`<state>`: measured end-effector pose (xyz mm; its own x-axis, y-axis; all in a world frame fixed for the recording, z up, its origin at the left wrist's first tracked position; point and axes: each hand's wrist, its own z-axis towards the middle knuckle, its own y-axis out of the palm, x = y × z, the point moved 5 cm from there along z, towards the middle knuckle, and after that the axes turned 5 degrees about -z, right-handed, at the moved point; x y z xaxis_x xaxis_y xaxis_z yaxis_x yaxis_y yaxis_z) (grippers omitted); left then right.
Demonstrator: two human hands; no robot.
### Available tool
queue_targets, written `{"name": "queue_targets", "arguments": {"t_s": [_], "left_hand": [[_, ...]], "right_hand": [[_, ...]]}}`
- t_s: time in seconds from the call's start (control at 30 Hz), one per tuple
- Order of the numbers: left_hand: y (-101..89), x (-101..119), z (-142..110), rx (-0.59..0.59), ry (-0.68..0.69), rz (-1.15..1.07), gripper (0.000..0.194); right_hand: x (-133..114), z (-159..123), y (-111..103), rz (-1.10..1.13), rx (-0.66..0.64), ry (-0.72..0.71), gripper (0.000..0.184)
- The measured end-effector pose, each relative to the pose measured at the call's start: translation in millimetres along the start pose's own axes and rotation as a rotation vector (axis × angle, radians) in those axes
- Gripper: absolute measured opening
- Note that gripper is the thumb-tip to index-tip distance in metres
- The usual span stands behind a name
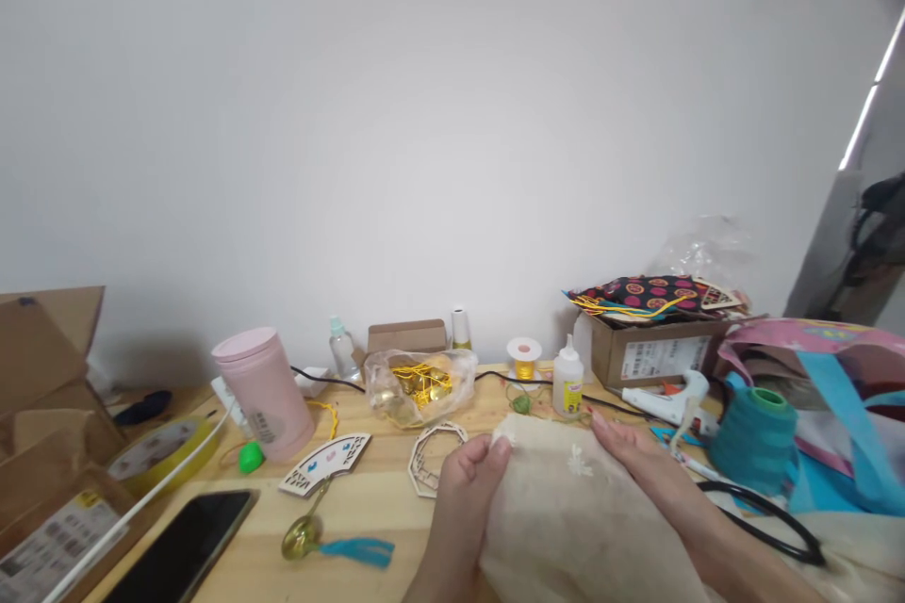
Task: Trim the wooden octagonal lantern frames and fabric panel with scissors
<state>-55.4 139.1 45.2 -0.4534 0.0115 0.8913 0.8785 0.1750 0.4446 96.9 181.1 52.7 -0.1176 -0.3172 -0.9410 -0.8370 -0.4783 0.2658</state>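
A piece of beige cloth (pixel 566 509) with a small white raised flower-like mark (pixel 580 462) is held up at the front of the table. My left hand (pixel 467 490) is closed on its upper left edge, thumb in front. Along its upper right edge lies my right hand (pixel 643 457), gripping from the side, with some fingers hidden by the cloth. Just behind it stand a white glue bottle (pixel 567 386) and a spool of yellow thread (pixel 524 363). To the left of my left hand lies a pale octagonal frame (pixel 424 466).
On the left are a phone (pixel 188 546), a pink cup (pixel 265 396), yellow tape (pixel 170 452) and a fan-shaped pendant (pixel 325 464) with a bell (pixel 301 537). A glue gun (pixel 668 400), teal thread cone (pixel 753 443) and cardboard box (pixel 643 353) stand right. A wall (pixel 424 132) rises behind.
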Motion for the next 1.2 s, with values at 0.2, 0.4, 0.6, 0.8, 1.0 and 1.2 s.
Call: {"name": "queue_targets", "arguments": {"t_s": [0.2, 0.4, 0.6, 0.8, 1.0, 1.2], "left_hand": [[10.1, -3, -4, -0.084, -0.023, -0.035, 0.027], [4.0, 4, -5, 0.022, 0.025, -0.036, 0.028], [6.8, 8, -7, -0.005, 0.067, -0.073, 0.020], [-2.4, 2, -5, 0.059, 0.080, -0.070, 0.018], [-6.0, 3, -3, 0.112, 0.113, -0.148, 0.013], [0.5, 6, -7, 0.037, 0.112, -0.169, 0.017]], "right_hand": [[0, -4, 0, -0.188, 0.008, -0.163, 0.037], [-1, -2, -1, -0.311, 0.048, -0.226, 0.036], [-4, -5, 2, -0.344, 0.003, -0.223, 0.034], [-4, -5, 1, -0.277, 0.005, -0.186, 0.032], [-4, -5, -2, -0.195, 0.000, -0.157, 0.033], [-1, -2, -4, -0.162, -0.008, -0.143, 0.032]]}}
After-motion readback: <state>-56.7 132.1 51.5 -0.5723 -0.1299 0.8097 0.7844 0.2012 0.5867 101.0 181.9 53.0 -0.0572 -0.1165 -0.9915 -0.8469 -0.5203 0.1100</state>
